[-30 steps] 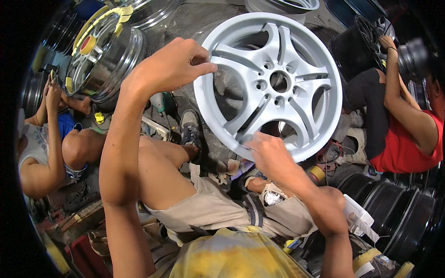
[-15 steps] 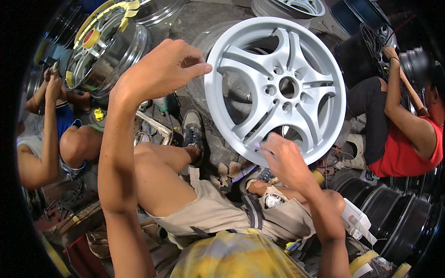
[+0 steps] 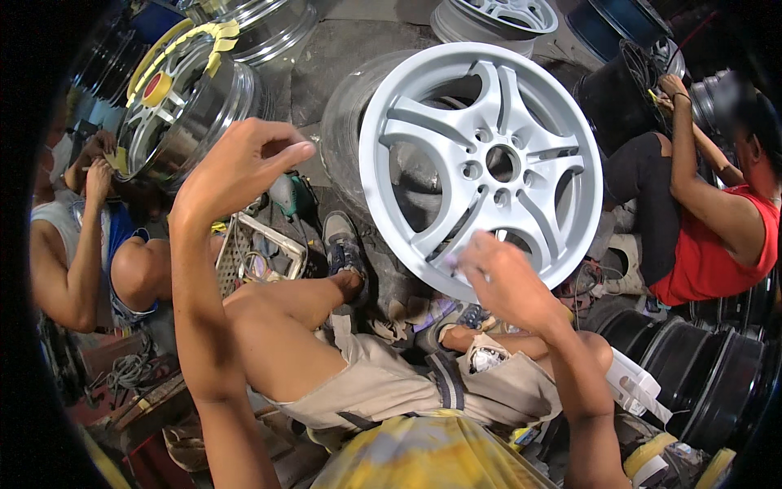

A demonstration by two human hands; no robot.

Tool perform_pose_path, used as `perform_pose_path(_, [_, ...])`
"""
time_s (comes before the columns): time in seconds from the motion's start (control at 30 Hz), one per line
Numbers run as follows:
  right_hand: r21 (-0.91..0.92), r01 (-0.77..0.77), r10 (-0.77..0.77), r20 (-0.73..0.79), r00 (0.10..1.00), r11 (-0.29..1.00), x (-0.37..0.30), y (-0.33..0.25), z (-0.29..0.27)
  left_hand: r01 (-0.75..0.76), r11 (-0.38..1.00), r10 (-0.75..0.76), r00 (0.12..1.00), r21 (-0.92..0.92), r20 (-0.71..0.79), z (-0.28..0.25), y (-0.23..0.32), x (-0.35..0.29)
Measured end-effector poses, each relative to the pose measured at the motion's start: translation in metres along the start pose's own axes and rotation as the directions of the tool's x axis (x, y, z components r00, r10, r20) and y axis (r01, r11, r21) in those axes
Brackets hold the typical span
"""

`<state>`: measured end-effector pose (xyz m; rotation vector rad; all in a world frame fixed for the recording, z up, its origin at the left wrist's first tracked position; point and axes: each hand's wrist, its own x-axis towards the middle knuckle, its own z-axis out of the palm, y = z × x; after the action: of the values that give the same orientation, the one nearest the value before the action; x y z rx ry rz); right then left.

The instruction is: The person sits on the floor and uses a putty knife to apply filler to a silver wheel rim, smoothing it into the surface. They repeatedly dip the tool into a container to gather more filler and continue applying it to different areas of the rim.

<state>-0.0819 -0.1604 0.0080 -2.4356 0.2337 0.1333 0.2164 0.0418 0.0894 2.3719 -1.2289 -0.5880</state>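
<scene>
A light grey, five-spoke wheel rim (image 3: 432, 129) lies face up in front of my knees, propped on a dusty round wheel-shaped piece (image 3: 338, 130). My right hand (image 3: 509, 277) is at the rim's near lip, slightly blurred, its fingers drawn together. A small pale lilac bit shows at those fingertips, too smeared to name. My left hand (image 3: 240, 163) hangs in the air left of the rim, apart from it. Its fingers are loosely bent, the thumb stretches away from them, and nothing is in it.
Another person at left works on a rim edged with yellow tape (image 3: 175, 106); a person in a red top (image 3: 717, 236) sits at right. Black rims (image 3: 692, 367) stand at lower right. A cream basket (image 3: 236, 253) and a green power tool (image 3: 289, 196) lie left of my shoe (image 3: 342, 244).
My left hand has moved left and down, away from the rim's edge. My right hand stays by the near lip, blurred in both frames. The view has shifted slightly.
</scene>
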Motion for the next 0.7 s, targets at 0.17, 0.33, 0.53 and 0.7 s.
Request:
perform_pose_path(0.17, [0.134,-0.006,0.064,-0.43,0.901,0.991,0.056,-0.025,0.051,-0.015,1.0,0.015,1.0,0.005,-0.024,-0.007,-0.011,0.0])
perform_pose_path(0.33, [0.172,0.033,0.066,-0.538,0.84,0.984,0.1,-0.033,0.089,0.034,0.999,-0.035,0.999,0.029,0.027,-0.006,-0.009,-0.002])
perform_pose_path(0.53, [0.011,-0.007,0.011,-0.501,0.865,1.0,0.142,-0.015,0.079,-0.048,0.993,0.048,0.999,-0.103,-0.004,0.002,0.009,0.002])
perform_pose_path(0.7, [0.186,0.029,0.064,-0.476,0.877,0.982,0.101,-0.028,0.09,0.06,0.998,-0.061,0.997,0.027,0.051,-0.005,0.006,0.003])
